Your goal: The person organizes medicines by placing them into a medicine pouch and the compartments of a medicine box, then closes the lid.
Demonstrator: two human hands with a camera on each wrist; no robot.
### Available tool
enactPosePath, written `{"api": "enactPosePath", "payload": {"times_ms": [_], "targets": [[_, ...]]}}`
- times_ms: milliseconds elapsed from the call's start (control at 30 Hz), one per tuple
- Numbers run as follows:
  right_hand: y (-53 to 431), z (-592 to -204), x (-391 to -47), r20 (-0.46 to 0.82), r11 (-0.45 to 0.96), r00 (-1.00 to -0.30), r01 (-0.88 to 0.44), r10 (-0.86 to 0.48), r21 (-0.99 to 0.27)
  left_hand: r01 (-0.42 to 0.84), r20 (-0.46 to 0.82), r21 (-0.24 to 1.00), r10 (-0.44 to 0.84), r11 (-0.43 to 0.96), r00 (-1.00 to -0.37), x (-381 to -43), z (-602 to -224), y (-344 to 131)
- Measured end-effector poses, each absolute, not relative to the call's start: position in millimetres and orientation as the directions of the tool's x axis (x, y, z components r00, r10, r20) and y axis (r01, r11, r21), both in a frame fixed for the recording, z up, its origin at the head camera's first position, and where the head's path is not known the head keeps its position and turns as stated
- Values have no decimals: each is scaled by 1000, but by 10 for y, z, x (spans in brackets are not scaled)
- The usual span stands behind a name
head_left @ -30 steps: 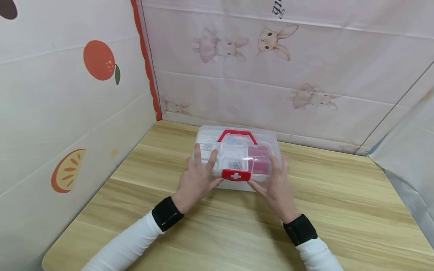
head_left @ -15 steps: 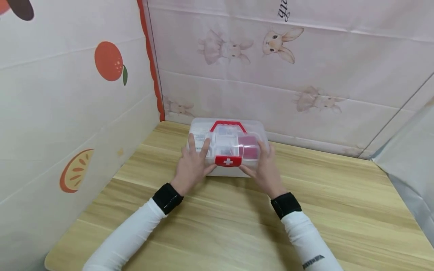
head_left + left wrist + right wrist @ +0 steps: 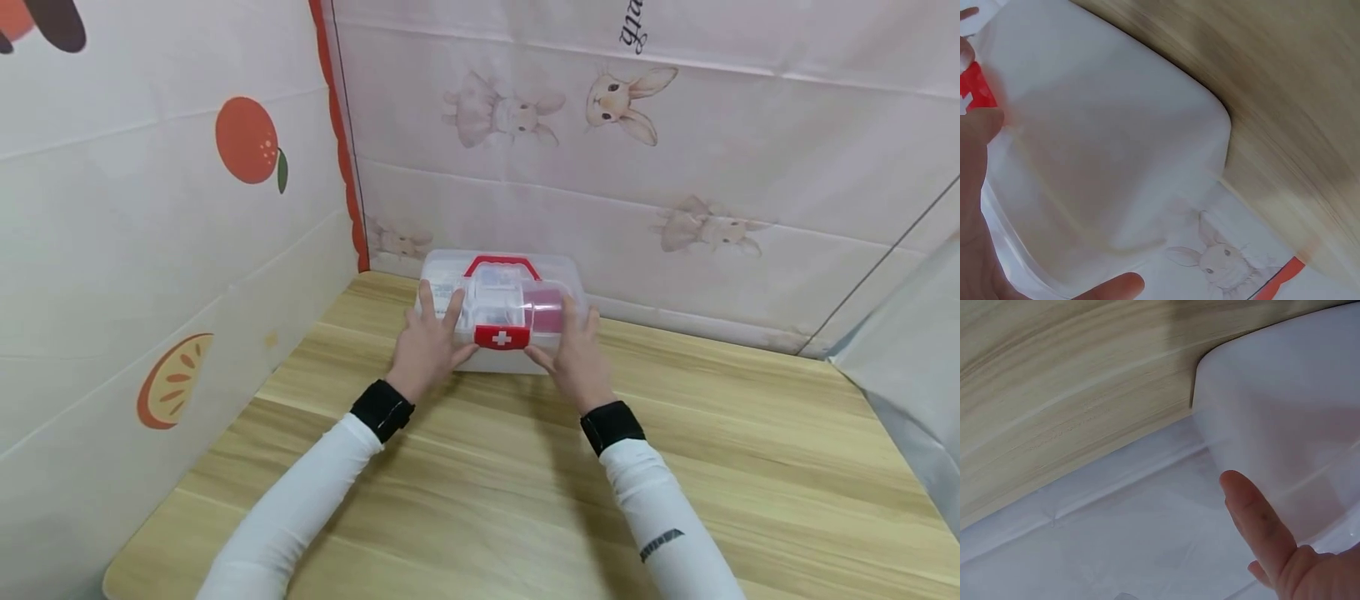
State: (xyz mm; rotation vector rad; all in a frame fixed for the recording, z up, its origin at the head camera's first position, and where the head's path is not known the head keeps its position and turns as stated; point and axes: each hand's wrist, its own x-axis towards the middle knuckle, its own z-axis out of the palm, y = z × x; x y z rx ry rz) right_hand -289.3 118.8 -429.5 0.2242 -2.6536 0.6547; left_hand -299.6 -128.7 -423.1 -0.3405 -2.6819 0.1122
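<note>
A clear-lidded first-aid box [image 3: 495,362] stands on the wooden table at the back, close to the wall, with its front towards me. A red latch [image 3: 501,337] with a white cross is at the front, closed down, and a red handle [image 3: 504,260] lies on the lid. Under the lid show white packets and a pink item [image 3: 543,311]. My left hand [image 3: 424,345] holds the left side, thumb beside the latch, fingers spread over lid and side. My right hand [image 3: 579,358] grips the other side likewise; in the right wrist view one finger [image 3: 1263,522] lies along the side wall.
The wooden table [image 3: 480,483] spreads out in front of the box and to both sides. Behind it rises a wall sheet [image 3: 510,192] printed with rabbits; on the left is another sheet [image 3: 75,250] with fruit prints.
Both hands have moved the box away from me and a little left, towards the back wall. Their hold on it looks the same. The head view has shifted slightly.
</note>
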Motion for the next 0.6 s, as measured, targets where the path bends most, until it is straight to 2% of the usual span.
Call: {"api": "enactPosePath", "payload": {"times_ms": [600], "targets": [[1164, -4337, -2991, 450, 881, -892, -248, -46, -402, 206, 354, -157, 250, 966, -901, -3052, -4168, -1290]]}}
